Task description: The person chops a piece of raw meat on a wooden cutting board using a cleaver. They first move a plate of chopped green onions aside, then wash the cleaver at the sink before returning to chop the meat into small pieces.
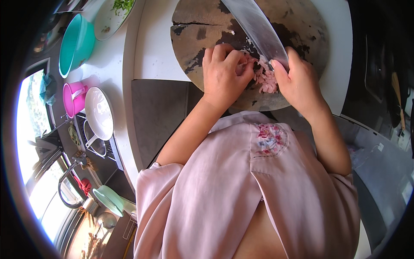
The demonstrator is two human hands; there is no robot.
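A round wooden chopping board [207, 16], cracked and darkly stained, lies on the white counter. My right hand [299, 77] grips a broad-bladed cleaver [258, 26] near the blade's lower end; its handle is hidden by the hand. The blade slants up and left across the board. My left hand [226, 66] has its fingers curled onto a piece of raw pink meat [247, 61], which they partly cover. Chopped raw meat [266, 79] lies in a small heap between my hands, beside the blade. Small pale bits cling to the board near the cleaver.
On the left counter stand a plate with chopped greens [106, 21], a turquoise basin [77, 45], a pink plastic dipper [73, 98] and a white pan [99, 113]. Beyond is a sink with a curved faucet [61, 187]. A pale green basin [110, 199] is lower left.
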